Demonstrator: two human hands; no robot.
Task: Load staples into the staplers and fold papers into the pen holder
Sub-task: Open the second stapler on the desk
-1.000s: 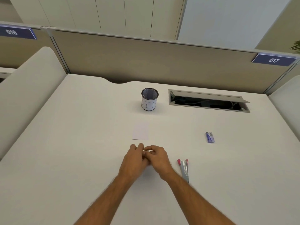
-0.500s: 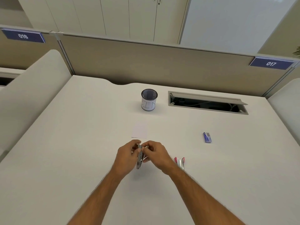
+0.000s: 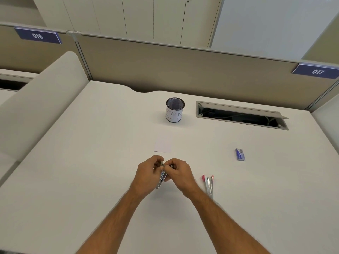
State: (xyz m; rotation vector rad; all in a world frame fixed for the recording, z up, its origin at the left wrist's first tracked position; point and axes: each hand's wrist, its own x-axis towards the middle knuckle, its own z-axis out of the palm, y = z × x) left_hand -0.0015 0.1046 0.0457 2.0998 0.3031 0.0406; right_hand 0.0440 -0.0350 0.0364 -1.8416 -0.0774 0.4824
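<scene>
My left hand (image 3: 148, 175) and my right hand (image 3: 180, 174) meet over the middle of the desk, both closed on a small metal stapler (image 3: 161, 178) that hangs open between them, its hinge end pointing toward me. A second stapler (image 3: 208, 184) with red tips lies open on the desk to the right of my right wrist. A small blue staple box (image 3: 240, 154) sits farther right. A white paper square (image 3: 163, 146) lies flat just beyond my hands. The dark mesh pen holder (image 3: 175, 110) with a white label stands upright behind it.
An open cable slot (image 3: 241, 114) is cut into the white desk (image 3: 73, 180) at the back right. A beige partition (image 3: 183, 70) closes the far edge. Padded dividers (image 3: 36, 110) flank the left and right sides.
My hands lifted slightly and the metal stapler came into sight between them, opened. The camera tilted up a little, so the desk items appear lower.
</scene>
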